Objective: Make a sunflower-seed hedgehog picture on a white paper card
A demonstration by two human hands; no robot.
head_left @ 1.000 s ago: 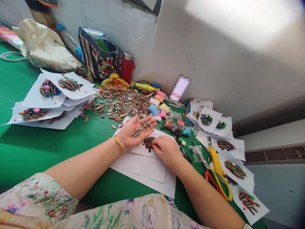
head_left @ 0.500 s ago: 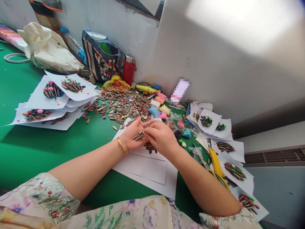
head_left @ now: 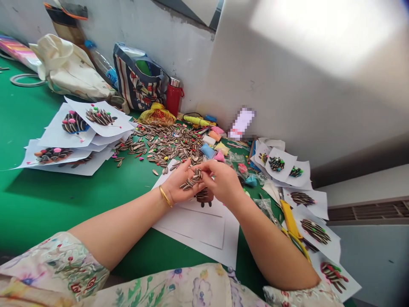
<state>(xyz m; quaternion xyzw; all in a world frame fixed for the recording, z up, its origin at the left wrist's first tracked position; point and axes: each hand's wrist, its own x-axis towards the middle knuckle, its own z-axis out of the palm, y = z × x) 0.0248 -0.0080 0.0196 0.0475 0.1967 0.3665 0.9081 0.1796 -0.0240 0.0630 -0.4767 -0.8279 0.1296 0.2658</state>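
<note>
My left hand (head_left: 179,183) is turned palm up, with a small heap of striped sunflower seeds (head_left: 190,183) in it. My right hand (head_left: 222,179) is right beside it, thumb and forefinger pinched at the edge of the heap on a sunflower seed (head_left: 198,173). Below the hands, partly covered by them, a hedgehog figure with a brown body (head_left: 207,197) and seed spines sits on white paper (head_left: 204,230). Beyond the fingertips spreads a large pile of sunflower seeds (head_left: 172,138) mixed with small coloured bits.
Papers with finished seed hedgehogs are stacked at the left (head_left: 102,115) and lined along the right (head_left: 315,230). Packets of coloured clay (head_left: 207,150), scissors (head_left: 297,243) and a yellow cutter (head_left: 290,219) lie to the right. A red flask (head_left: 173,97) and a striped bag (head_left: 137,81) stand behind.
The fingers of my right hand have shifted slightly up and right over the seeds in my left palm, uncovering more of the hedgehog's brown body. The view has shifted slightly.
</note>
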